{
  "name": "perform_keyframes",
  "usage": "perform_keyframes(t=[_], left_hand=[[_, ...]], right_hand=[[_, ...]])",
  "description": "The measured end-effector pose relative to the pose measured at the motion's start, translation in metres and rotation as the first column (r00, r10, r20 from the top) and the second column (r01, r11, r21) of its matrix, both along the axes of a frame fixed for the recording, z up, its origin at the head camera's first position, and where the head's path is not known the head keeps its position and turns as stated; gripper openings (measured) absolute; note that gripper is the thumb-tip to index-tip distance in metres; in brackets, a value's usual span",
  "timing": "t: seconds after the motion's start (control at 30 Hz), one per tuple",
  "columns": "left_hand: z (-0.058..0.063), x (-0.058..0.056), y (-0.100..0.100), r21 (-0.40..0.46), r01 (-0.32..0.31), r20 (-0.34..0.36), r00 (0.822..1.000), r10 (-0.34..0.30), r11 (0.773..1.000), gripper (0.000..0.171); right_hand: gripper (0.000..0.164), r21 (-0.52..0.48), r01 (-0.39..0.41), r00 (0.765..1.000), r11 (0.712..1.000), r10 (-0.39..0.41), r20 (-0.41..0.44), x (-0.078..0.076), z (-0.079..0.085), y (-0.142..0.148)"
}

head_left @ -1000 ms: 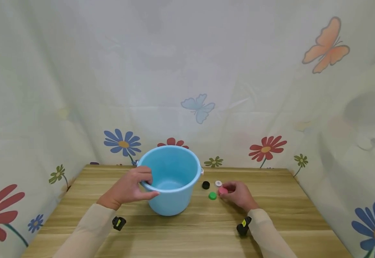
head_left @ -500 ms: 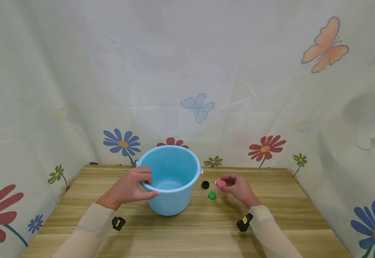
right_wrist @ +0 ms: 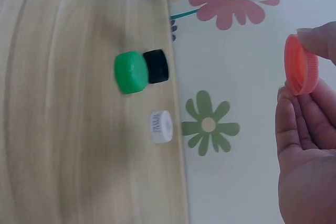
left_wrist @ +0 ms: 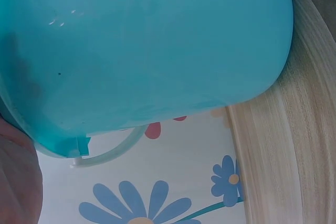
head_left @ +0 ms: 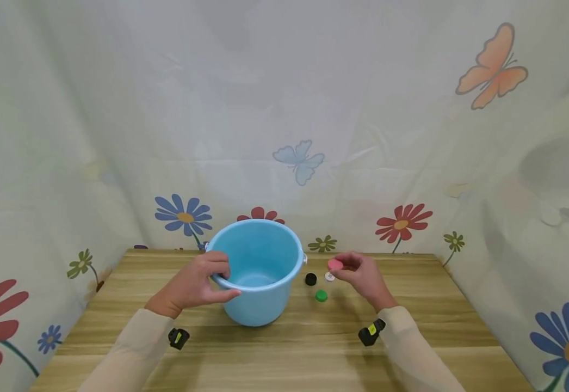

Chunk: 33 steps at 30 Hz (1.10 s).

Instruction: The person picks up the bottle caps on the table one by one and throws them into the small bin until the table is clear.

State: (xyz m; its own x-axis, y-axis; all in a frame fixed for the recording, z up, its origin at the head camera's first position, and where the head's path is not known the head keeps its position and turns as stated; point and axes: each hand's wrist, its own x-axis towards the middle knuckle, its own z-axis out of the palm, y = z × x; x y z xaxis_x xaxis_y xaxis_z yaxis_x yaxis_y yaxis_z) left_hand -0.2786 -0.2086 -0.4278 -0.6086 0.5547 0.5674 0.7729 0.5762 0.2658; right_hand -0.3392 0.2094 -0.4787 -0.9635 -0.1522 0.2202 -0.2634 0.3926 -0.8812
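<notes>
My left hand [head_left: 193, 282] gripped the rim of a blue bucket [head_left: 259, 306] standing on a wooden table [head_left: 265, 362]. To its right, my right hand [head_left: 364, 276] pinched a pink cap [head_left: 334, 264] aloft, near a black cap [head_left: 311, 279], white cap [head_left: 329, 277] and green cap [head_left: 321, 295]

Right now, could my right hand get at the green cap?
Probably yes: the green cap lies on the table near your right hand, with nothing seen covering it. But that hand holds the pink cap, which would likely need putting down first.
</notes>
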Motion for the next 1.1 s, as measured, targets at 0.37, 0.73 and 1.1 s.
perform_keyframes(t=[0.37,0.73,1.1], left_hand=[[0.003,-0.001,0.002,-0.010,-0.014,0.012,1.000,0.014,1.000,0.033],[0.003,-0.002,0.002,-0.006,0.004,0.003,1.000,-0.004,1.000,0.034],[0.002,-0.002,0.001,-0.005,-0.012,0.012,1.000,0.012,1.000,0.033]], right_hand=[[0.042,-0.003,-0.064,0.992,0.998,0.063,-0.112,0.002,0.029,-0.009],[0.043,-0.033,-0.142,0.980,0.989,0.136,-0.148,0.007,0.055,-0.026],[0.042,-0.074,-0.224,0.961,0.972,0.208,-0.179,0.010,0.070,-0.046]])
